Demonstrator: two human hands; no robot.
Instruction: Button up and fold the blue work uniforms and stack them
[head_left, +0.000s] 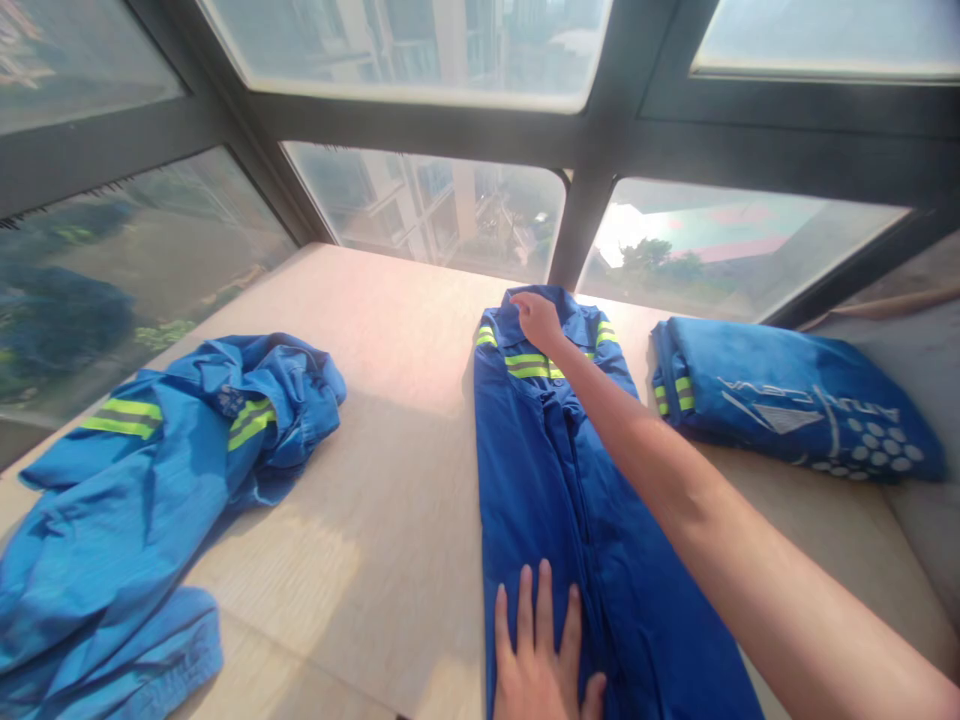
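A dark blue work coverall with yellow-green reflective bands lies lengthwise before me, its collar toward the windows and its legs toward me. My left hand rests flat on the lower leg part, fingers spread. Reaching across to the collar, my right hand is closed, with its fingers curled at the collar cloth. The fingertips there are partly hidden. My right forearm covers part of the coverall's chest and right side.
To the left lies a crumpled lighter blue work garment with reflective bands. A folded blue bundle with white print sits at the right. All rest on a pale wood-look surface, bordered by dark window frames. Light grey fabric hangs at the far right.
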